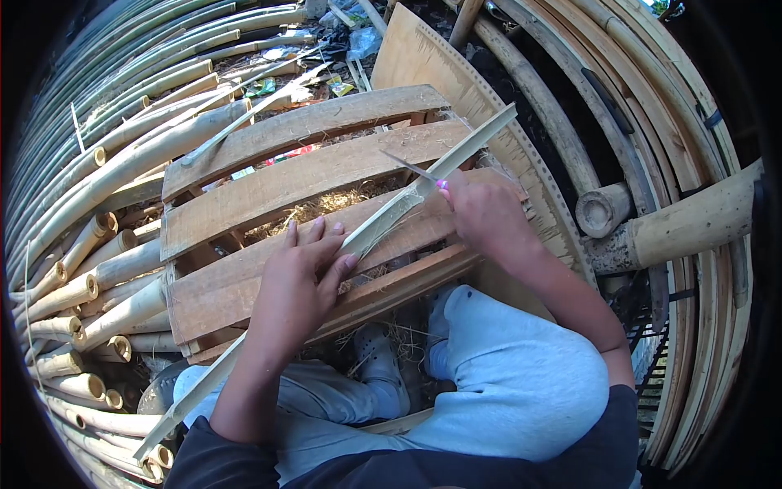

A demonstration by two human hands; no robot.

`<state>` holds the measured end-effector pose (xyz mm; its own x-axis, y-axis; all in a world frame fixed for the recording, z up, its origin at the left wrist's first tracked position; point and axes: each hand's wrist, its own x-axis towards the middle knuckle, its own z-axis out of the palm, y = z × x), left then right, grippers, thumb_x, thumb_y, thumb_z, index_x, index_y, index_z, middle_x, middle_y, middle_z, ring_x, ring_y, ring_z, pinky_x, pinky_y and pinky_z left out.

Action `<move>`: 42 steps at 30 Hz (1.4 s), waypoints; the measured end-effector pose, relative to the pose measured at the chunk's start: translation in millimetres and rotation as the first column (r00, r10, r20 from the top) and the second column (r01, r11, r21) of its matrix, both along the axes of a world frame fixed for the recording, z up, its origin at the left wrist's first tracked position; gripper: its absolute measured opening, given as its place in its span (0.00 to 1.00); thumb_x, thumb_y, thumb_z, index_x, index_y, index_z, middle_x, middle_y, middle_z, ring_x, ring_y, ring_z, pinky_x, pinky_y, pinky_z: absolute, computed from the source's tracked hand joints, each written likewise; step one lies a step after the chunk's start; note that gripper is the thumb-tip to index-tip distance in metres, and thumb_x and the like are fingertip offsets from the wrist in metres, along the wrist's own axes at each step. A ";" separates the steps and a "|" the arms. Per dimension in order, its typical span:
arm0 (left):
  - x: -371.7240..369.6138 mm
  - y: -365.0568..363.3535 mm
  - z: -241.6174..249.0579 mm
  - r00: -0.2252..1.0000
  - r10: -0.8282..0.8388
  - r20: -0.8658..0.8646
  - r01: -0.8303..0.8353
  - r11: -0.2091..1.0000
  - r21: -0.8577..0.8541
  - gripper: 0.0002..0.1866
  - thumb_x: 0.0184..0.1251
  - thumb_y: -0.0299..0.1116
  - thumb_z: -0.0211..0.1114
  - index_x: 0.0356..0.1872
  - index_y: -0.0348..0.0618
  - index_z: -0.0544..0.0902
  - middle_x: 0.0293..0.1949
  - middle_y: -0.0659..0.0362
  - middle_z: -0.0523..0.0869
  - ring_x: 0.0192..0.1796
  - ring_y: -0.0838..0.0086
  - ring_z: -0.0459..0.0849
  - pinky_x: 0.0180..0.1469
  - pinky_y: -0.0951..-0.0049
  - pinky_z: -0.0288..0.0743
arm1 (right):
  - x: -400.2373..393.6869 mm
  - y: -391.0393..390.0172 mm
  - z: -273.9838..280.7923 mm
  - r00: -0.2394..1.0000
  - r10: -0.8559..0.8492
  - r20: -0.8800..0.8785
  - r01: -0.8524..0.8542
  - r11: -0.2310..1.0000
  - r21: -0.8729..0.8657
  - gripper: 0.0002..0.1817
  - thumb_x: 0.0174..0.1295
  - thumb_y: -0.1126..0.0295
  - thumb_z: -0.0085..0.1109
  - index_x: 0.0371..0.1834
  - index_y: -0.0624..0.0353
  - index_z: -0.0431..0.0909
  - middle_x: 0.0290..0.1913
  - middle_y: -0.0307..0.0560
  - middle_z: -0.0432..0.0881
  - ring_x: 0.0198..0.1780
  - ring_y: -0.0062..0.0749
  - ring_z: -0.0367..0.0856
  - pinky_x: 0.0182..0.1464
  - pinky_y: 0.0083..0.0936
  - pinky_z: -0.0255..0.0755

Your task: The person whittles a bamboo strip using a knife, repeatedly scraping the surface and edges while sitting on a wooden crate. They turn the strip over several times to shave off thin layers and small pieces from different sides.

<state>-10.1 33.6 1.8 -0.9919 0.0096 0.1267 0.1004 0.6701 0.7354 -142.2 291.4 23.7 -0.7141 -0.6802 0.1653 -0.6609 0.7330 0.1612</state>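
Observation:
A long split bamboo strip [391, 213] lies slantwise across a wooden slatted crate or pallet [318, 187], from beside my left forearm up to the far right. My left hand [308, 265] holds the strip down, thumb on the near side and fingers reaching over onto the slats. In my right hand [487, 210] is a knife [411, 169] with a pink and purple handle. Its thin blade points up and left, over the strip. My fist hides most of the handle. Pale fibres show on the strip's face between my hands.
Stacked bamboo poles [122, 204] fill the left side. A curved wooden panel [456, 65] stands beyond the slats. More long strips [652, 81] and a thick bamboo pole [692, 216] are at right. My knees [521, 359] are close to the near slat.

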 end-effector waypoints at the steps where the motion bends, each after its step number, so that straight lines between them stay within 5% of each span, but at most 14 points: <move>1: -0.1 0.4 1.3 1.000 -0.004 0.003 0.004 1.000 -0.003 0.19 0.73 0.34 0.70 0.60 0.36 0.86 0.63 0.45 0.85 0.74 0.48 0.75 0.85 0.46 0.52 | -15.3 5.9 -5.4 0.998 -0.031 -0.053 0.031 0.999 0.009 0.15 0.81 0.60 0.50 0.40 0.59 0.74 0.20 0.51 0.82 0.24 0.49 0.87 0.27 0.44 0.81; 6: 0.5 0.3 0.0 1.000 -0.014 -0.027 0.014 1.000 -0.001 0.16 0.74 0.34 0.67 0.55 0.34 0.87 0.63 0.43 0.85 0.72 0.44 0.76 0.82 0.46 0.59 | -5.7 3.3 2.3 1.000 0.020 0.016 -0.021 0.998 0.053 0.14 0.81 0.61 0.51 0.40 0.59 0.75 0.21 0.51 0.83 0.26 0.49 0.88 0.29 0.42 0.82; 9: -0.3 2.2 5.8 1.000 -0.006 -0.013 0.006 0.999 -0.037 0.16 0.74 0.34 0.68 0.55 0.34 0.87 0.63 0.42 0.85 0.72 0.43 0.76 0.82 0.47 0.61 | -20.5 12.9 -0.6 0.994 -0.106 -0.012 0.106 0.994 0.035 0.14 0.81 0.61 0.51 0.39 0.60 0.75 0.22 0.51 0.83 0.28 0.50 0.89 0.31 0.43 0.82; 14: -1.6 0.9 1.2 1.000 -0.005 -0.016 0.004 1.000 -0.018 0.18 0.73 0.33 0.69 0.58 0.34 0.86 0.63 0.42 0.85 0.73 0.45 0.75 0.83 0.49 0.59 | -14.8 6.3 7.0 0.994 0.090 0.064 -0.089 0.996 -0.017 0.15 0.81 0.62 0.51 0.39 0.61 0.75 0.26 0.56 0.85 0.32 0.54 0.89 0.35 0.48 0.81; 15: -1.1 1.5 2.2 1.000 0.003 0.010 -0.003 1.000 -0.012 0.19 0.72 0.33 0.70 0.59 0.34 0.85 0.63 0.43 0.85 0.75 0.47 0.74 0.84 0.49 0.56 | -24.8 5.5 13.7 0.979 -0.131 0.157 0.116 0.988 0.102 0.15 0.82 0.62 0.49 0.40 0.61 0.76 0.28 0.59 0.86 0.33 0.55 0.89 0.37 0.49 0.81; 18: -1.9 1.4 6.4 1.000 -0.011 0.024 0.012 1.000 -0.020 0.19 0.72 0.34 0.70 0.60 0.34 0.85 0.63 0.43 0.85 0.75 0.48 0.73 0.84 0.49 0.56 | -34.9 12.3 17.7 0.974 -0.177 0.141 0.165 0.982 0.093 0.17 0.83 0.60 0.47 0.41 0.62 0.77 0.29 0.60 0.86 0.34 0.55 0.90 0.37 0.49 0.81; 21: -2.0 -0.6 1.8 1.000 -0.012 0.024 0.012 1.000 -0.016 0.20 0.73 0.34 0.70 0.60 0.34 0.85 0.64 0.43 0.85 0.75 0.48 0.73 0.84 0.49 0.56 | -17.9 4.4 22.1 0.987 -0.015 0.163 -0.001 0.995 0.102 0.19 0.84 0.59 0.45 0.43 0.63 0.77 0.30 0.60 0.87 0.36 0.56 0.90 0.38 0.50 0.82; 24: -2.7 0.3 2.7 0.999 -0.007 0.033 0.008 0.999 -0.036 0.20 0.73 0.34 0.69 0.61 0.35 0.85 0.64 0.44 0.84 0.75 0.48 0.73 0.84 0.50 0.57 | -54.4 21.0 8.6 0.971 -0.207 0.119 0.199 0.977 0.075 0.19 0.83 0.58 0.45 0.43 0.63 0.76 0.30 0.60 0.87 0.37 0.57 0.90 0.40 0.52 0.82; 28: -1.5 0.7 2.4 1.000 0.004 0.024 -0.004 1.000 -0.026 0.20 0.73 0.35 0.69 0.61 0.35 0.85 0.64 0.43 0.84 0.76 0.48 0.73 0.84 0.51 0.57 | -40.0 14.8 14.8 0.946 -0.207 0.250 0.181 0.976 0.124 0.16 0.82 0.60 0.47 0.45 0.64 0.74 0.32 0.67 0.85 0.39 0.65 0.87 0.42 0.58 0.78; 30: -3.1 -0.6 1.7 1.000 -0.012 0.015 0.012 1.000 -0.019 0.20 0.73 0.35 0.69 0.61 0.35 0.85 0.64 0.43 0.84 0.76 0.48 0.73 0.84 0.51 0.57 | -52.0 23.6 11.6 0.965 -0.074 0.251 0.067 0.997 0.036 0.15 0.82 0.61 0.47 0.46 0.64 0.74 0.31 0.65 0.85 0.37 0.65 0.86 0.41 0.57 0.79; 33: -2.3 0.5 0.9 1.000 0.011 0.019 -0.010 1.000 -0.023 0.20 0.73 0.35 0.70 0.60 0.34 0.85 0.64 0.43 0.84 0.75 0.48 0.73 0.84 0.51 0.57 | -42.7 16.4 8.1 0.981 -0.126 0.148 0.104 0.983 0.153 0.17 0.83 0.58 0.45 0.45 0.62 0.75 0.31 0.60 0.87 0.37 0.60 0.89 0.41 0.54 0.81; 40: -4.3 -2.0 1.7 1.000 0.001 0.014 -0.001 1.000 -0.011 0.20 0.73 0.35 0.69 0.61 0.35 0.85 0.64 0.43 0.84 0.75 0.49 0.73 0.84 0.51 0.56 | -66.2 27.7 16.1 0.978 -0.167 0.126 0.150 0.980 0.130 0.13 0.81 0.62 0.49 0.45 0.62 0.73 0.29 0.64 0.84 0.36 0.65 0.85 0.39 0.55 0.78; 42: -2.2 -2.2 -1.2 1.000 -0.010 0.013 0.010 1.000 0.009 0.20 0.73 0.35 0.69 0.61 0.35 0.85 0.64 0.43 0.84 0.75 0.49 0.73 0.84 0.51 0.56 | -45.2 19.5 22.7 0.960 -0.146 0.240 0.111 0.982 0.156 0.13 0.80 0.63 0.49 0.45 0.63 0.72 0.31 0.65 0.84 0.37 0.65 0.86 0.40 0.56 0.78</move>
<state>-12.3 31.4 0.6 -0.9933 0.0189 0.1136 0.0975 0.6627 0.7425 -187.3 310.8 46.4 -0.8034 -0.5834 -0.1192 -0.5947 0.7964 0.1102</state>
